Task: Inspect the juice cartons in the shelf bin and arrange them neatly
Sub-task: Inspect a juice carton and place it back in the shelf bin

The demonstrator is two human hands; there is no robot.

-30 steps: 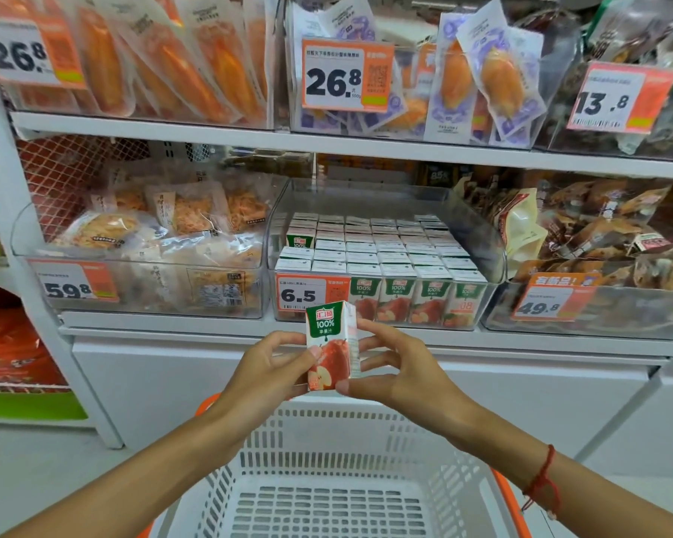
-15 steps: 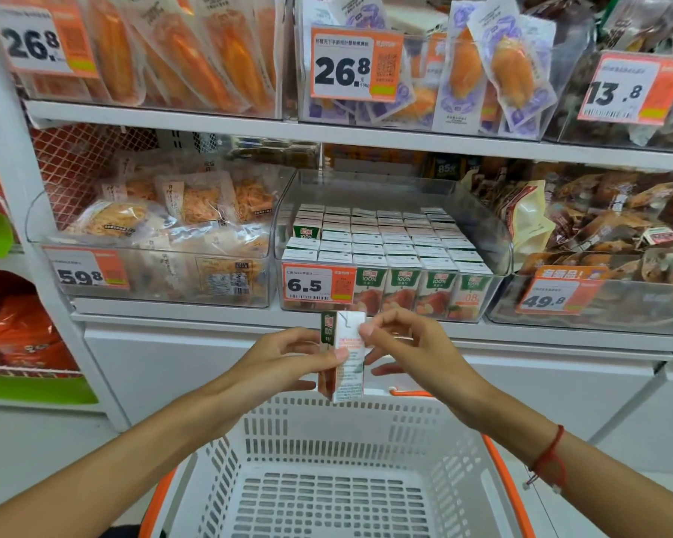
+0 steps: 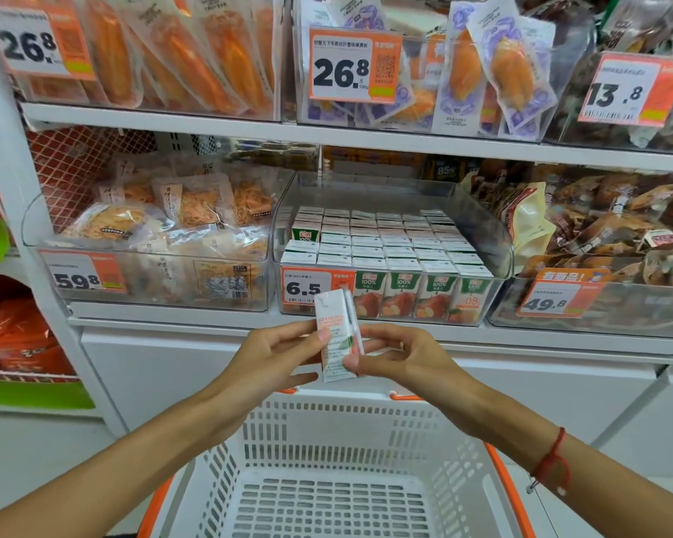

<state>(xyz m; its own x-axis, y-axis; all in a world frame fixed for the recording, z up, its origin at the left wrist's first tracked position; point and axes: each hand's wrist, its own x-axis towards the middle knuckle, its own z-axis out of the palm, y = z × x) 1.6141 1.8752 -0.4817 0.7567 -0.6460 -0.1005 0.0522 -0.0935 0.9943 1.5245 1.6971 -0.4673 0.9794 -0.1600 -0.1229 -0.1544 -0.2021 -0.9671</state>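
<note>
A small white juice carton (image 3: 337, 335) with red print stands upright between my hands, in front of the shelf edge and above the basket. My left hand (image 3: 276, 355) pinches its left side with thumb and fingers. My right hand (image 3: 399, 353) pinches its right edge near the bottom. The carton shows its white back panel to me. Behind it, a clear shelf bin (image 3: 482, 227) holds several rows of the same green-and-red cartons (image 3: 385, 246), packed tight, with a gap at the bin's left side.
A white basket with orange rim (image 3: 327, 479) sits below my hands. Clear bins of bagged snacks (image 3: 152, 234) flank the juice bin on both sides. An orange 6.5 price tag (image 3: 311, 285) hangs on the bin front. More packets fill the upper shelf (image 3: 327, 137).
The carton has been turned in my hands from its green-and-red front face to its white back panel. Both hands stayed in front of the shelf.
</note>
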